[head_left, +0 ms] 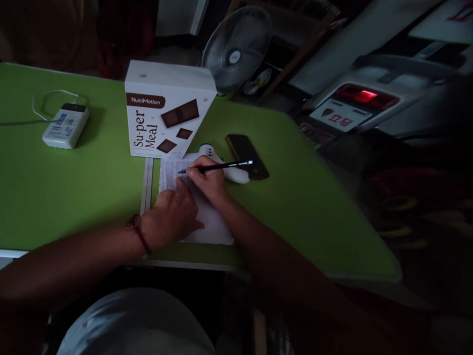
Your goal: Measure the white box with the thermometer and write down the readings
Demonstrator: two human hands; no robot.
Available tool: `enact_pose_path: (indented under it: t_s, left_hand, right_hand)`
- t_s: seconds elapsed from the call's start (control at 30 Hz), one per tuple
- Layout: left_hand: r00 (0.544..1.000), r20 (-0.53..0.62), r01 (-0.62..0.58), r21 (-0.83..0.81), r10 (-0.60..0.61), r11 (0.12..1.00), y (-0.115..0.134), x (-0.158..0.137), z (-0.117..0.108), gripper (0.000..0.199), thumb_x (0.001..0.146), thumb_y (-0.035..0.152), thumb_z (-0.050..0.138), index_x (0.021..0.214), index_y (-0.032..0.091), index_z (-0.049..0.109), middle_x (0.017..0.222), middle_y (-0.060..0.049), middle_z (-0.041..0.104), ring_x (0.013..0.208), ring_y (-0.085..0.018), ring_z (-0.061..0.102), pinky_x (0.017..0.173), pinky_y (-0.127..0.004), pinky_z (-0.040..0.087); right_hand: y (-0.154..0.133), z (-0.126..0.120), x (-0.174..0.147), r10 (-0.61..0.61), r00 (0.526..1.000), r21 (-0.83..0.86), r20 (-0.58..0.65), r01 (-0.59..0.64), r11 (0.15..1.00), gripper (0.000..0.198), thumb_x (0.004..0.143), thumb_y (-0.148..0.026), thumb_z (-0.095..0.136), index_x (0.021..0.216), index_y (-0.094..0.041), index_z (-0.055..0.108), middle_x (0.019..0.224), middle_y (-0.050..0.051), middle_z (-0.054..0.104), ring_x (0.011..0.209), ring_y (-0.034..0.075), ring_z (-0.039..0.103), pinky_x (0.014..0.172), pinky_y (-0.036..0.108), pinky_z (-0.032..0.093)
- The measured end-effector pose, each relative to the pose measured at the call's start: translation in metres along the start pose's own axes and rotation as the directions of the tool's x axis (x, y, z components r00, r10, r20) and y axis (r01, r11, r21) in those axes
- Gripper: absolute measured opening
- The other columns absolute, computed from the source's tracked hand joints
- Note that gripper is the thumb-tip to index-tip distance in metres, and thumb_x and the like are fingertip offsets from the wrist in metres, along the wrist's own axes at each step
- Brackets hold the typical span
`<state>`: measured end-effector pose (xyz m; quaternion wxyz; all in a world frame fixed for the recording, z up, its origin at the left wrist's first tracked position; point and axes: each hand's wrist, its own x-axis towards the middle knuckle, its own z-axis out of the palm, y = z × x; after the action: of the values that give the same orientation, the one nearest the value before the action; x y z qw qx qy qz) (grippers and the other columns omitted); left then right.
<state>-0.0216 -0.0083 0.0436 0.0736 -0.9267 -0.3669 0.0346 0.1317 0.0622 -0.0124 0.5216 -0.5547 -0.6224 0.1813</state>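
Note:
A sheet of white paper (212,224) with rows of handwriting on its upper part lies on the green table. My right hand (209,180) grips a black pen (231,165), its tip at the written lines. Resting on the sheet, my left hand (172,214) has its index finger stretched toward the writing and its thumb spread out; its other fingers are partly hidden. Just behind the paper stands a white NutriMotion box (170,111). A white and blue handheld device (236,173) lies partly hidden behind my right hand, beside a dark smartphone (247,155).
A white power bank (66,125) with a cable sits on the left of the green table (99,182). Behind the table is a fan (236,54). To the right, beyond the edge, stands a scale-like machine with a red lit display (367,95).

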Motion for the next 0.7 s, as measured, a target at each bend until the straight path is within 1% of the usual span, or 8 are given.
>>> enact_pose_path:
  t_s: [0.07, 0.17, 0.3, 0.4, 0.47, 0.57, 0.7]
  left_hand:
    - [1.0, 0.015, 0.008, -0.011, -0.007, 1.0, -0.0006, -0.0001, -0.0008, 0.082, 0.098, 0.063, 0.06, 0.146, -0.003, 0.054, 0.146, -0.035, 0.053, 0.107, -0.033, 0.071, 0.087, -0.037, 0.056]
    - [1.0, -0.015, 0.004, -0.016, -0.004, 1.0, -0.0004, -0.0011, 0.0008, 0.077, 0.098, 0.062, 0.061, 0.143, -0.001, 0.058, 0.146, -0.033, 0.054, 0.109, -0.033, 0.07, 0.088, -0.037, 0.055]
    - [0.999, -0.032, -0.001, -0.014, 0.0, 1.0, 0.0005, -0.0015, 0.0039, 0.079, 0.098, 0.061, 0.061, 0.142, -0.004, 0.057, 0.147, -0.035, 0.052, 0.11, -0.034, 0.07, 0.088, -0.037, 0.056]
    - [1.0, -0.025, 0.008, -0.024, -0.008, 1.0, 0.0006, -0.0002, 0.0035, 0.078, 0.097, 0.063, 0.062, 0.141, 0.0, 0.06, 0.148, -0.033, 0.053, 0.113, -0.035, 0.07, 0.088, -0.037, 0.056]
    - [1.0, -0.026, 0.014, -0.022, -0.015, 1.0, 0.0004, 0.0005, 0.0024, 0.078, 0.097, 0.063, 0.062, 0.143, 0.0, 0.059, 0.148, -0.033, 0.053, 0.115, -0.035, 0.069, 0.09, -0.037, 0.056]
    - [1.0, -0.015, 0.012, -0.006, -0.012, 1.0, 0.0001, 0.0005, 0.0014, 0.081, 0.098, 0.061, 0.061, 0.146, -0.004, 0.054, 0.146, -0.035, 0.053, 0.113, -0.033, 0.07, 0.09, -0.036, 0.056]
    - [1.0, -0.005, 0.009, -0.01, -0.009, 1.0, 0.0005, 0.0, 0.0022, 0.084, 0.096, 0.064, 0.062, 0.145, -0.005, 0.055, 0.146, -0.035, 0.053, 0.111, -0.033, 0.071, 0.088, -0.036, 0.056]
  right_hand:
    - [-0.001, -0.0002, 0.0003, 0.009, 0.999, 0.006, 0.041, -0.009, 1.0, 0.01, 0.074, -0.024, 0.059, 0.067, -0.024, 0.053, 0.064, -0.002, 0.054, 0.064, 0.018, 0.052, 0.065, 0.035, 0.049]
    - [-0.0003, 0.0001, 0.0016, 0.024, 0.996, -0.002, 0.087, -0.024, 1.0, 0.011, 0.073, -0.021, 0.061, 0.067, -0.024, 0.052, 0.064, -0.003, 0.054, 0.064, 0.018, 0.052, 0.066, 0.036, 0.05]
    - [0.0031, -0.0001, 0.0028, -0.003, 0.995, -0.017, 0.096, 0.005, 1.0, 0.012, 0.074, -0.021, 0.061, 0.068, -0.024, 0.051, 0.064, -0.003, 0.052, 0.064, 0.018, 0.052, 0.066, 0.035, 0.049]
    - [0.0048, -0.0009, 0.0023, -0.016, 0.993, -0.021, 0.119, 0.019, 1.0, 0.012, 0.074, -0.024, 0.061, 0.069, -0.024, 0.05, 0.064, -0.003, 0.051, 0.064, 0.017, 0.051, 0.066, 0.035, 0.049]
    - [0.0049, -0.0013, 0.0019, -0.01, 0.991, -0.024, 0.134, 0.013, 1.0, 0.011, 0.075, -0.026, 0.06, 0.07, -0.024, 0.05, 0.065, -0.003, 0.051, 0.065, 0.017, 0.051, 0.067, 0.035, 0.049]
    - [0.0039, -0.0012, 0.0015, -0.003, 0.994, -0.019, 0.106, 0.005, 1.0, 0.011, 0.075, -0.028, 0.058, 0.07, -0.025, 0.05, 0.065, -0.003, 0.05, 0.065, 0.017, 0.052, 0.068, 0.035, 0.05]
    - [0.0024, -0.0009, 0.0016, -0.005, 0.996, -0.016, 0.084, 0.007, 1.0, 0.01, 0.074, -0.027, 0.058, 0.068, -0.025, 0.05, 0.063, -0.003, 0.05, 0.063, 0.017, 0.051, 0.066, 0.035, 0.05]
